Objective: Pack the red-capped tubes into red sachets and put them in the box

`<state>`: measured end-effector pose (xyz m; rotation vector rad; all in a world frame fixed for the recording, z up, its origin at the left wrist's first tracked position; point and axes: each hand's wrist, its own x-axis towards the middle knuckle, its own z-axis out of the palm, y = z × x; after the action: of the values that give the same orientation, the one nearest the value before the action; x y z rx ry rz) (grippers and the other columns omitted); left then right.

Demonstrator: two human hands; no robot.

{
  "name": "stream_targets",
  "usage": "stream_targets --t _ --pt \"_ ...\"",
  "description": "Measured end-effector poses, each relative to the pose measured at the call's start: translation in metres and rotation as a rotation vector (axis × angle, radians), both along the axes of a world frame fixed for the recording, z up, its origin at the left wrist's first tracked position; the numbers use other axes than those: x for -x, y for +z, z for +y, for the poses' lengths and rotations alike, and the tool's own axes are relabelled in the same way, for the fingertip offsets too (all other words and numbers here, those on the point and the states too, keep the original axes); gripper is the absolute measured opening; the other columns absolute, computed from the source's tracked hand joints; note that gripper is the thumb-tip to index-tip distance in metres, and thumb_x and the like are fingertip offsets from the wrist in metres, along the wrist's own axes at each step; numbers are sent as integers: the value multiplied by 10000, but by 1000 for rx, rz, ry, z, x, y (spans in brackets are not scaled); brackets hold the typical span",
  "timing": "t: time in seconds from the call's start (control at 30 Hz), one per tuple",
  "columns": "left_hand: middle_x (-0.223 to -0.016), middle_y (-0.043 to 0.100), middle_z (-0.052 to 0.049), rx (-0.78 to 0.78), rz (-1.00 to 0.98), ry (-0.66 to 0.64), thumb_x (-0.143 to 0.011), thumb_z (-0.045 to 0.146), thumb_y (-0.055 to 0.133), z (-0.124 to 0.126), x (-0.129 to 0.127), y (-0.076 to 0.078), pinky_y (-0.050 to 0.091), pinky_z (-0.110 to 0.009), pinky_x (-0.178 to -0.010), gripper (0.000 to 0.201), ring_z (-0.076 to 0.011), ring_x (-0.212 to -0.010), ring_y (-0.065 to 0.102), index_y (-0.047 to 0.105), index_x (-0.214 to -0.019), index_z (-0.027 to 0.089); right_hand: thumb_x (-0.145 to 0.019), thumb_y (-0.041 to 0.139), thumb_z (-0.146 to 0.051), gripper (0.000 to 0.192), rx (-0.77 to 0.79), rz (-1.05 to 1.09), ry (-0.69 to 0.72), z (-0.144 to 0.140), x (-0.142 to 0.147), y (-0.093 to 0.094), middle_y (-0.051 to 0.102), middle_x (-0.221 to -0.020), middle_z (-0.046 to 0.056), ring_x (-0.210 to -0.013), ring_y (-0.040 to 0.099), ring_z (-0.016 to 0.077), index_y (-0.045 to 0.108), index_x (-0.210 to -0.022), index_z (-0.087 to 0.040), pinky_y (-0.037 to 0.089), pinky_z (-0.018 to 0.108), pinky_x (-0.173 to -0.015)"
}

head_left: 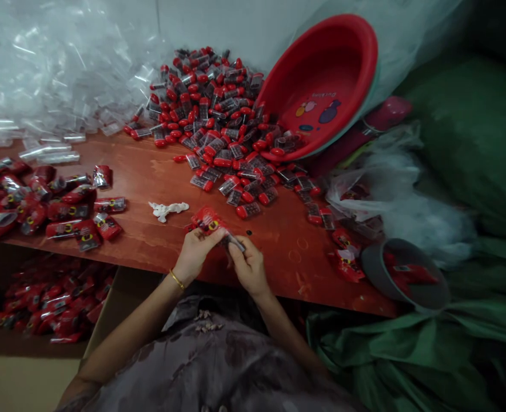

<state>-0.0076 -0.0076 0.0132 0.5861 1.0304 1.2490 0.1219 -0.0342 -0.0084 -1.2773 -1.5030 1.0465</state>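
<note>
My left hand (195, 250) grips a small red printed packet (207, 220) at the near edge of the reddish wooden table (150, 171). My right hand (248, 266) pinches a small dark tube (234, 242) whose end sits at the packet's mouth. Both hands meet just above the table's front edge. A gold bangle circles my left wrist. A heap of small red-capped dark tubes (218, 114) lies at the back of the table, beyond my hands.
A red plastic basin (321, 86) leans tilted against the tube heap. Filled red packets (42, 200) pile at the left, more in a cardboard box (47, 303) below. Clear plastic sleeves (55, 68) heap at back left. A grey bowl (407, 274) and crumpled white scrap (167, 209) lie nearby.
</note>
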Motion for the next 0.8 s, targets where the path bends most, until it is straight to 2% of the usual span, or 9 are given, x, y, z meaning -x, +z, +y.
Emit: stream_targets --t 0.13,0.23,0.33,0.4,0.57,0.67,0.8 --pt "-752 705 -49 -6 -8 13 -564 373 810 2 -6 3 490 -270 -716 330 -142 -697 626 714 -757 123 -881 471 -425 233 14 22 17 -1 4 2 508 -608 -26 -552 485 120 556 -902 -209 412 233 -531" --pt "-649 679 -31 13 -34 -77 -557 377 808 0 -13 5 479 -246 -576 317 -123 -560 591 702 -727 130 -874 470 -478 286 127 177 15 -4 9 -3 475 -589 -43 -481 427 96 556 -915 -209 397 218 -471" --pt "-513 612 -1 42 44 -188 -603 428 768 -3 -16 7 396 -237 -392 335 -108 -382 496 702 -752 135 -854 488 -525 339 276 390 55 -6 13 -10 437 -572 -67 -424 360 73 551 -965 -211 374 198 -407" --pt "-477 583 5 42 100 -220 -624 471 744 -5 -16 7 354 -235 -347 361 -108 -349 469 704 -744 133 -839 510 -532 360 303 465 43 -6 14 -11 448 -596 -64 -446 380 74 545 -1003 -214 381 190 -407" --pt "-626 657 -22 -58 38 -72 -626 531 728 -6 -15 -1 423 -224 -482 420 -119 -532 554 726 -815 156 -838 516 -525 323 192 330 -31 -6 11 -8 501 -652 -30 -500 425 85 559 -898 -211 379 198 -445" --pt "-607 638 -6 -79 25 -73 -650 529 713 -9 -16 -7 404 -219 -501 392 -96 -513 507 724 -784 161 -853 507 -489 293 125 260 -79 -7 14 -6 543 -695 -10 -570 487 105 574 -918 -212 422 214 -520" --pt "-605 610 15 -115 75 -73 -632 479 746 -18 -17 -6 399 -207 -541 339 -82 -539 476 705 -721 155 -855 489 -478 289 121 322 -162 -6 22 -3 593 -786 18 -716 560 136 570 -920 -208 476 240 -653"
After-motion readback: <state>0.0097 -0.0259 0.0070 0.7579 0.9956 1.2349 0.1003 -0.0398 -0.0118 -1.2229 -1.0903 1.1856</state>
